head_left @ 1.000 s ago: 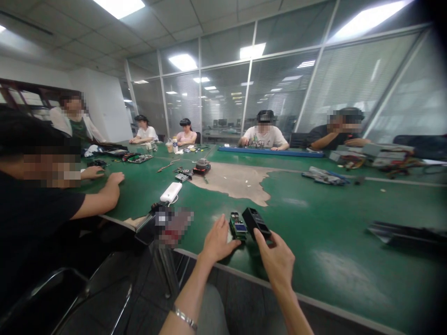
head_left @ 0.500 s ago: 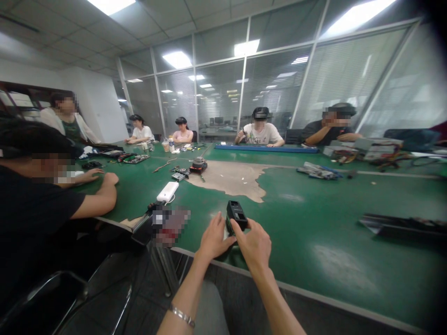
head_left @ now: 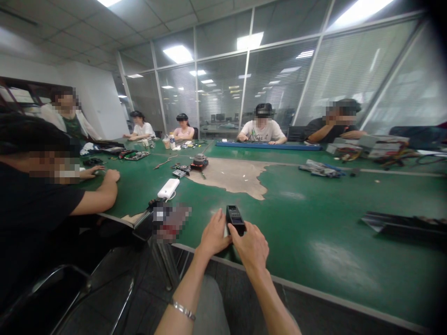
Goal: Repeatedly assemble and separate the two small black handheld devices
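A small black box-shaped device point(head_left: 235, 217) with recesses in its upper face is at the table's near edge, just ahead of me. My right hand point(head_left: 252, 244) grips its near end, thumb on the left side and fingers round the right. My left hand point(head_left: 213, 235) is beside the device's left side, fingers stretched forward and close together. Its thumb points toward the device's near end; whether it touches is unclear. The underside of the device is hidden.
The green table point(head_left: 314, 204) has a torn bare patch point(head_left: 233, 179). A white power bank-like block point(head_left: 168, 189) lies left, beyond a blurred-out item point(head_left: 174, 222). Dark trays point(head_left: 401, 225) lie right. A co-worker's arm point(head_left: 101, 195) rests at left; several people sit around.
The black device has tipped slightly so its upper face shows differently, and my right hand has shifted a little left with it. My left hand stays beside it. The view has moved slightly.
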The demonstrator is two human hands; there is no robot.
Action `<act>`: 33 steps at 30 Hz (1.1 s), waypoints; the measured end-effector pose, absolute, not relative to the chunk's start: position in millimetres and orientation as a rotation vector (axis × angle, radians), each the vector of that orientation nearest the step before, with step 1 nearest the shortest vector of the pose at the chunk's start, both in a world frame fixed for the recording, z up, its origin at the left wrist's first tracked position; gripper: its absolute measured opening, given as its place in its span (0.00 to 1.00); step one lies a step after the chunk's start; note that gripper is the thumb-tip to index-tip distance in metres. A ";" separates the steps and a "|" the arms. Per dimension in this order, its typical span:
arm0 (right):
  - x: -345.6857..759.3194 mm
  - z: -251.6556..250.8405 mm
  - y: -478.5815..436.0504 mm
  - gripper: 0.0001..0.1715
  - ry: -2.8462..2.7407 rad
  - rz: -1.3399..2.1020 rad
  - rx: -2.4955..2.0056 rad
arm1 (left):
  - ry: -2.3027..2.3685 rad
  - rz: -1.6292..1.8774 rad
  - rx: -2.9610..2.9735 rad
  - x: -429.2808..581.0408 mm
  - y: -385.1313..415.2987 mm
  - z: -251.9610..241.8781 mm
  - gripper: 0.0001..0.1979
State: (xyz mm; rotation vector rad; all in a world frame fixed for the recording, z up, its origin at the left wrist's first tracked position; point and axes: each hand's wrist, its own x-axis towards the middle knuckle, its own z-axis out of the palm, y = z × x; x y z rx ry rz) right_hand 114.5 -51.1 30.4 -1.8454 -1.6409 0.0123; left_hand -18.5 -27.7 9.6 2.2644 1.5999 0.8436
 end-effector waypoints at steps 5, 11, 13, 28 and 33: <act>111.7 23.3 -51.3 0.27 -1.653 0.075 -1.866 | 1.595 0.819 2.280 -19.5 -27.9 11.0 0.37; 110.7 22.7 -51.4 0.34 -1.608 0.066 -1.871 | 1.611 0.816 2.291 -18.7 -28.6 10.0 0.36; 111.1 21.8 -50.6 0.30 -1.608 0.068 -1.855 | 1.607 0.822 2.303 -18.4 -28.5 9.4 0.36; 129.5 44.0 -37.2 0.29 -1.511 -0.045 -1.536 | 1.615 0.857 2.252 -18.3 -26.2 4.5 0.43; 163.8 24.1 -28.2 0.28 -1.432 -0.071 -1.587 | 1.627 0.832 2.260 -18.1 -25.9 5.4 0.41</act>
